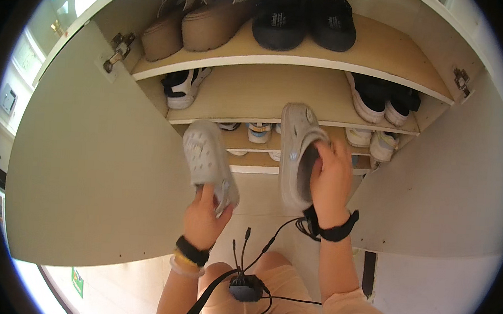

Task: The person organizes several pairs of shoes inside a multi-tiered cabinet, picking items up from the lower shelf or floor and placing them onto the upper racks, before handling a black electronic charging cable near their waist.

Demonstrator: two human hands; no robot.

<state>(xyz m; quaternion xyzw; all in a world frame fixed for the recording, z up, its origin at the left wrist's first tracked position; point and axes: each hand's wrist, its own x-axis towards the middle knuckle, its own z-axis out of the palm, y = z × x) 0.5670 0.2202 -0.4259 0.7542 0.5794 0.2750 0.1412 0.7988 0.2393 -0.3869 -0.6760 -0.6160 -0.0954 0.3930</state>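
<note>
My left hand (207,218) grips a light grey clog with holes in its top (204,154) by the heel end, its toe pointing up toward the shelves. My right hand (331,178) holds a second grey clog (294,159), turned on its side so that its dark opening faces right, with my fingers at the opening. The two clogs are apart, both in front of an open shoe cabinet's shelves. A pair of black shoes (303,23) and a pair of thick-soled brown shoes (215,25) rest on the top shelf (381,48).
Cabinet doors stand open at left (97,161) and right (438,179). The second shelf (263,89) holds a black-and-white shoe (184,87) at left and dark shoes with white soles (365,99) at right. Lower shelves hold several more shoes. Black cables (272,239) hang near my lap and right wrist.
</note>
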